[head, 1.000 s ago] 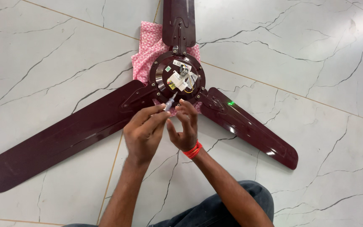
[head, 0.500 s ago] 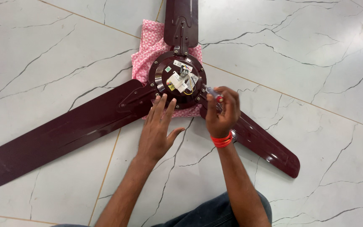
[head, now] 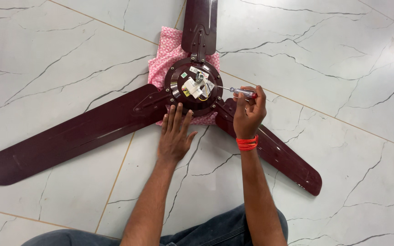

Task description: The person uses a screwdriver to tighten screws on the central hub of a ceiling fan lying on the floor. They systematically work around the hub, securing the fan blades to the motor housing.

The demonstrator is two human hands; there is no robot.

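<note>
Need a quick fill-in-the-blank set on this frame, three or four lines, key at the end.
1. The ceiling fan lies on the floor and has ____ blades.
2. The right hand holds a ____.
3. The left hand rests flat, fingertips at the motor hub's rim, and holds ____.
4. Under the hub lies a ____ patterned cloth.

Missing words: three; screwdriver; nothing; pink
</note>
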